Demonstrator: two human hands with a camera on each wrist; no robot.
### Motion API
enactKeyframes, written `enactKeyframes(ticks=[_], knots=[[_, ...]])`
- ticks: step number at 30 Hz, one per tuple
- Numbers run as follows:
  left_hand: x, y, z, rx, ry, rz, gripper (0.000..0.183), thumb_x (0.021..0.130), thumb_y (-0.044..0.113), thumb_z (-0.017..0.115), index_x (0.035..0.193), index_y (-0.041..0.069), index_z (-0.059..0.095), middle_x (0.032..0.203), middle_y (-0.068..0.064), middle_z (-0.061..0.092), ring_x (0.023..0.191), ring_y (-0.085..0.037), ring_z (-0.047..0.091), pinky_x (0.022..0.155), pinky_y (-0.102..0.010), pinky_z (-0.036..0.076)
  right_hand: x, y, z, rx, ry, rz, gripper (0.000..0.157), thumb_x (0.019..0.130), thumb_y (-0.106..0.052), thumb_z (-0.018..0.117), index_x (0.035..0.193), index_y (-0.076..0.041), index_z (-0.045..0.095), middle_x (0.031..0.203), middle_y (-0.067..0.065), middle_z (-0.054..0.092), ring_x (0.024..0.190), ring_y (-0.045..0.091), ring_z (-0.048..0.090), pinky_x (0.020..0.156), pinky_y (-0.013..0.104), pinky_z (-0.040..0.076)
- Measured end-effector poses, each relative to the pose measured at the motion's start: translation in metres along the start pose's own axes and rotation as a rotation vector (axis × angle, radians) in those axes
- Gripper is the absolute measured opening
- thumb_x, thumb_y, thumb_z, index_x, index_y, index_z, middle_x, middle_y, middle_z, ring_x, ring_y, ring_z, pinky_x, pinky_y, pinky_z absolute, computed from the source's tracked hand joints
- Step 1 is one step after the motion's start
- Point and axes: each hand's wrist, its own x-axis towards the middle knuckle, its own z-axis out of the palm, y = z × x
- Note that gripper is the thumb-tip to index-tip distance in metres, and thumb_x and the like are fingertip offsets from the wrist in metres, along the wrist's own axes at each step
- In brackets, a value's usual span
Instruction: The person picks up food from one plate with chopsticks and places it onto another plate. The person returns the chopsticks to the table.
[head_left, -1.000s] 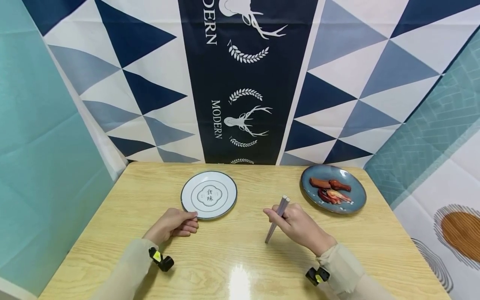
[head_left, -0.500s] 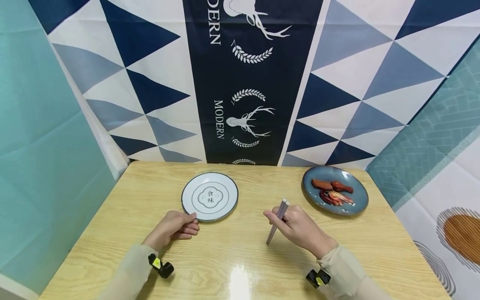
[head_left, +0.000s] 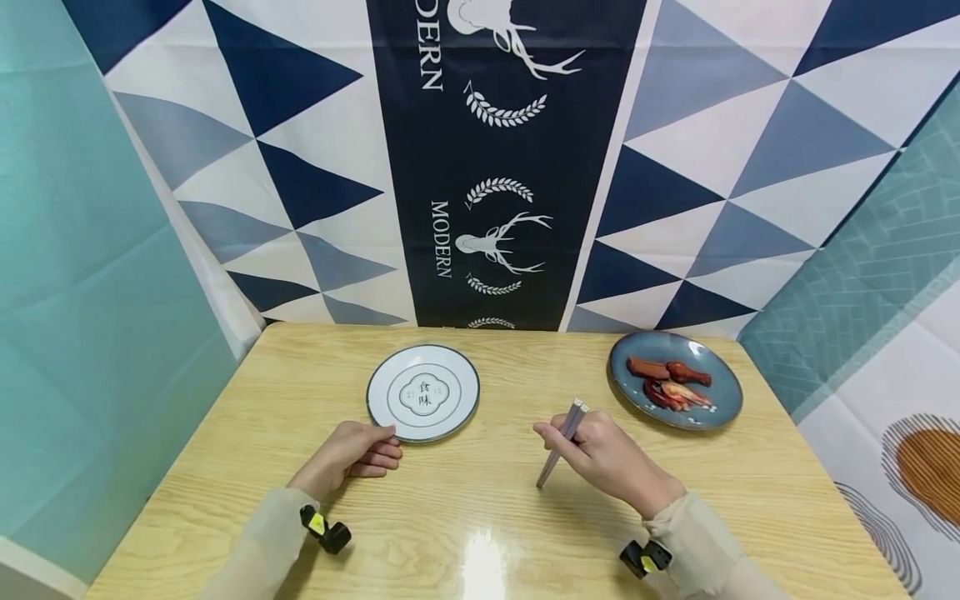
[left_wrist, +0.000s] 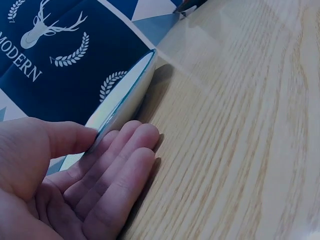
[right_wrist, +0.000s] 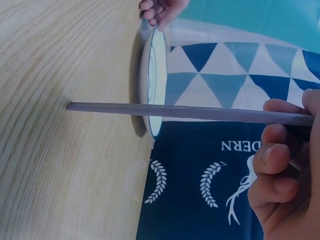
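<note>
My left hand (head_left: 357, 454) pinches the near-left rim of a white plate (head_left: 450, 408) between thumb and fingers. The plate has a dark blue edge and printed characters in its middle. In the left wrist view the thumb lies over the plate's (left_wrist: 122, 97) rim and the fingers lie under it. My right hand (head_left: 611, 458) grips a pair of grey-purple chopsticks (head_left: 558, 446), tilted with their tips down at the tabletop. In the right wrist view the chopsticks (right_wrist: 190, 112) overlap each other and pass in front of the plate.
A blue-grey oval plate (head_left: 720, 408) at the back right bears several pieces of reddish-brown food (head_left: 667, 383). The light wooden table (head_left: 480, 508) ends at a patterned cloth backdrop (head_left: 495, 150). A teal cloth (head_left: 97, 317) hangs along the left side.
The whole scene has shifted slightly right in the head view. Both hands keep their holds on the plate and the chopsticks, with no clear movement otherwise.
</note>
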Motion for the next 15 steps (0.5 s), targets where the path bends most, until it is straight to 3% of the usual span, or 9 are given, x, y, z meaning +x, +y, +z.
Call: enactKeyframes(ticks=[9, 15], knots=[[0.0008, -0.0007, 0.0015, 0.011, -0.005, -0.003, 0.035, 0.098, 0.032, 0.071, 0.101, -0.002, 0.074, 0.083, -0.007, 0.078, 0.070, -0.015, 0.076, 0.065, -0.028, 0.065, -0.0047, 0.0009, -0.0035, -0.013, -0.006, 0.013, 0.039, 0.102, -0.010, 0.063, 0.069, -0.025, 0.049, 0.065, -0.020, 0.026, 0.056, -0.007, 0.022, 0.051, 0.012, 0.028], [0.0002, -0.0026, -0.0006, 0.004, -0.026, 0.010, 0.034, 0.101, 0.030, 0.066, 0.104, -0.004, 0.072, 0.083, -0.007, 0.078, 0.071, -0.014, 0.076, 0.065, -0.027, 0.065, -0.0073, 0.0040, -0.0093, -0.016, -0.032, 0.054, 0.034, 0.104, -0.013, 0.061, 0.071, -0.020, 0.057, 0.065, -0.021, 0.031, 0.056, -0.007, 0.026, 0.051, 0.014, 0.032]])
